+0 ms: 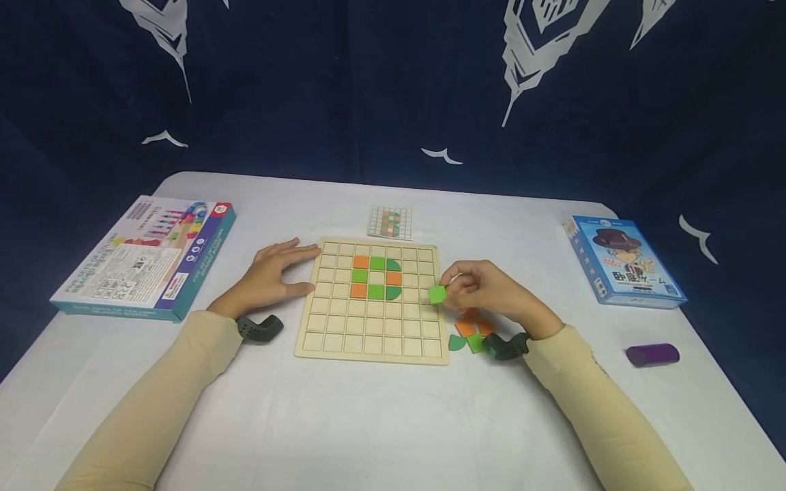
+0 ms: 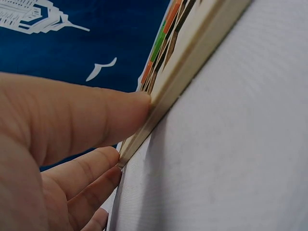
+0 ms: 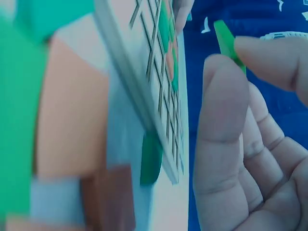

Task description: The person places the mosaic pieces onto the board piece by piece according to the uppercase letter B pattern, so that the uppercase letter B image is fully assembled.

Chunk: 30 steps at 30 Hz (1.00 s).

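Observation:
My right hand (image 1: 488, 290) pinches a light green square tile (image 1: 437, 294) between thumb and finger, over the right edge of the wooden grid board (image 1: 344, 324). In the right wrist view the tile (image 3: 224, 41) stands tilted at the fingertips. My left hand (image 1: 264, 276) has its fingers extended, with thumb and fingertips touching the board's left edge (image 2: 180, 72). Orange squares (image 1: 360, 262), light green squares (image 1: 377, 263) and dark green rounded pieces (image 1: 394, 265) form a ring in the upper middle cells, around one bare cell.
Loose orange tiles (image 1: 464, 329), a light green tile (image 1: 475, 343) and a dark green rounded piece (image 1: 456, 342) lie right of the board. A pattern card (image 1: 390, 223) lies behind it. Boxes stand left (image 1: 141, 256) and right (image 1: 626, 262), with a purple object (image 1: 653, 354) nearer.

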Motion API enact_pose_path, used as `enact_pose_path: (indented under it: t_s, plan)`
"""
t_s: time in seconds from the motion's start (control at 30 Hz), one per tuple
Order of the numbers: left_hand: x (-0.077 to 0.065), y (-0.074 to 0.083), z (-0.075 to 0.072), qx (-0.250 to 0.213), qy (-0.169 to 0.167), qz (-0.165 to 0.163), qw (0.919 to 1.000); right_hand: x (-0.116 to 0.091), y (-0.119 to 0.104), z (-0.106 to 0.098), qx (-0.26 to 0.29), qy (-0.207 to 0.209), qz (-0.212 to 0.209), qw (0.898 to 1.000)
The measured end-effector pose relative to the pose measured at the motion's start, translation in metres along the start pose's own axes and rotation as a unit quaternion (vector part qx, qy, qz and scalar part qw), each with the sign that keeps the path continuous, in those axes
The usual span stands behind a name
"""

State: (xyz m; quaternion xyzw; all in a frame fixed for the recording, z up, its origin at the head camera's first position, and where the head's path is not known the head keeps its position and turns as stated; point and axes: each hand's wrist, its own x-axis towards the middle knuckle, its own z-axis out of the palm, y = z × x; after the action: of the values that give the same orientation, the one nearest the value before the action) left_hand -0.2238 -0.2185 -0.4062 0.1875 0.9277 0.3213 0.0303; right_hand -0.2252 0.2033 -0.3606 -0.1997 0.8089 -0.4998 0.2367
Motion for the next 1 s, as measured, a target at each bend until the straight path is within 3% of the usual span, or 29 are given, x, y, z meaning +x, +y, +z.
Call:
enact_pose_path:
  t_s: [0.37,1.0]
  plan:
    - [0.0,0.0,0.001,0.001,0.0,0.0,1.0,0.015,-0.012,0.026,0.087,-0.016,0.0,0.996]
    - [0.001,-0.001,0.0,0.003,-0.006,-0.003,1.0,0.041,-0.029,0.059,0.065,-0.026,0.025,0.997]
